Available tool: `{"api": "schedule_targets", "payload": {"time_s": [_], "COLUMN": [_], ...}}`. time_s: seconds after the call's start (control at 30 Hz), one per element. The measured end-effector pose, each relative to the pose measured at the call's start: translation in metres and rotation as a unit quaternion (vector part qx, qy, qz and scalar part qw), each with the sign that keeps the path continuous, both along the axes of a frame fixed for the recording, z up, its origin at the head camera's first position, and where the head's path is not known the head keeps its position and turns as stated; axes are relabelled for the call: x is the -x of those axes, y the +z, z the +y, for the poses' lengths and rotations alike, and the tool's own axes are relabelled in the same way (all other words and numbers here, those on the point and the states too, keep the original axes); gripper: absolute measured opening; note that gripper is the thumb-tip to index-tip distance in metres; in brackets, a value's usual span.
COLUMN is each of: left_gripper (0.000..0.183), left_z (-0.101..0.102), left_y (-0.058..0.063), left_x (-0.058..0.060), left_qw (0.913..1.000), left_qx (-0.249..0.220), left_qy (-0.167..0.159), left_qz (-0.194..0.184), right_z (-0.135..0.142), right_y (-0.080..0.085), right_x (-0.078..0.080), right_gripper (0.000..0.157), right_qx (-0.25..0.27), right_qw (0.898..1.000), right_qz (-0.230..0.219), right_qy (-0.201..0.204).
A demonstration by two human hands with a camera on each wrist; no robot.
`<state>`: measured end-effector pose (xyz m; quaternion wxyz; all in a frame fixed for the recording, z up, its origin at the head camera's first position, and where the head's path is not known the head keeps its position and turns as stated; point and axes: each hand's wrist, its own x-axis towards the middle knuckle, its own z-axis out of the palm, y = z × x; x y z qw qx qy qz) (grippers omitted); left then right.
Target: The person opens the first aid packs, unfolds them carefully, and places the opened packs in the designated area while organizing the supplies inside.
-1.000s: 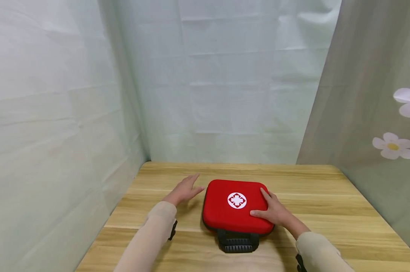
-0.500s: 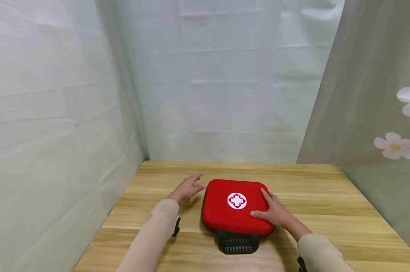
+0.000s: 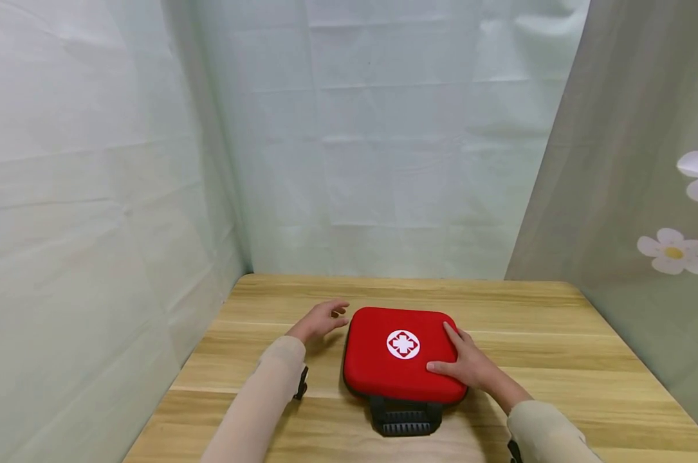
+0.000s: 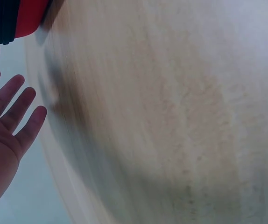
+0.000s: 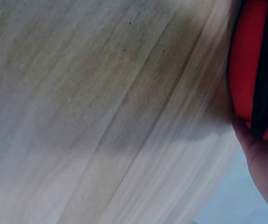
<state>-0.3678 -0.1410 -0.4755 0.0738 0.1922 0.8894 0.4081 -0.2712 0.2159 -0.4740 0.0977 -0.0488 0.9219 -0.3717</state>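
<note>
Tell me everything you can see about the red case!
The red case looks like fabric, with rounded corners, a round white cross badge on top, a black zip along its side and a ribbed black handle. It lies flat and closed on the table, handle on the near side. The right hand grips its right side.

The left sleeve [image 3: 256, 405] and right sleeve [image 3: 548, 431] are pale cream (bulging near the cuffs [image 3: 289, 354]), each with a black fitting [image 3: 301, 384].
</note>
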Motion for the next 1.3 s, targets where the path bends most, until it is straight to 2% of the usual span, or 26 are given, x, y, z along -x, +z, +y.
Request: {"api": "schedule_targets", "payload": {"time_s": [0.2, 0.47, 0.77, 0.9, 1.3], "left_gripper": [0.047, 0.046, 0.044, 0.044, 0.033], "left_z": [-0.002, -0.004, 0.001, 0.005, 0.017], "left_y": [-0.001, -0.001, -0.003, -0.002, -0.001], "left_x": [0.006, 0.019, 0.027, 0.029, 0.039], "left_qw": [0.9992, 0.9968, 0.9969, 0.9964, 0.9922], "left_qx": [-0.012, -0.018, 0.012, 0.017, 0.03], "left_qy": [-0.029, -0.049, -0.045, -0.053, -0.072], "left_qz": [-0.024, -0.06, -0.063, -0.065, -0.097], "right_z": [-0.001, 0.0, 0.002, 0.003, 0.008], "right_y": [-0.001, -0.002, -0.001, -0.001, -0.006], "right_x": [-0.001, -0.002, -0.004, -0.004, -0.004], "right_gripper": [0.12, 0.12, 0.121, 0.12, 0.12], "right_qx": [0.01, 0.014, 0.008, 0.008, 0.008], "right_qw": [1.0, 1.0, 1.0, 1.0, 1.0], "right_qz": [-0.005, -0.008, -0.002, -0.004, -0.007], "right_qy": [-0.005, -0.009, -0.006, -0.005, -0.011]}}
